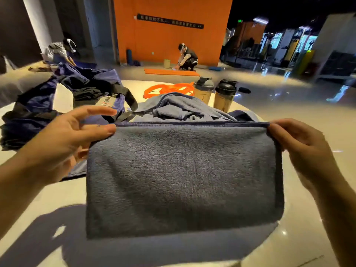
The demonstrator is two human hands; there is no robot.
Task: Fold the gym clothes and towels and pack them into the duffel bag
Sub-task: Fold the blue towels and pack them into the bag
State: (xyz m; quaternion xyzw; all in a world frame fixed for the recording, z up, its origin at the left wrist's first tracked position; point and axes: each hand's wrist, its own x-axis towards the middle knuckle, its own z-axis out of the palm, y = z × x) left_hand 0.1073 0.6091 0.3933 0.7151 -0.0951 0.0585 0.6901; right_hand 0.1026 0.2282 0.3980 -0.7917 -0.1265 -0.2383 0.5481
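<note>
A grey-blue towel (183,178) hangs folded in front of me above the pale round table (48,199). My left hand (63,143) pinches its top left corner between thumb and fingers. My right hand (300,147) pinches the top right corner, so the top edge is stretched level. Behind the towel lies a crumpled pile of blue-grey clothes (179,108). The navy duffel bag (63,97) lies open at the left, with black straps and dark clothing inside.
Two shaker bottles (204,89) (225,95) stand behind the pile, beside orange resistance bands (167,89). One person crouches on an orange mat (171,72) by the orange wall; another bends over at the far left. Glossy floor lies to the right.
</note>
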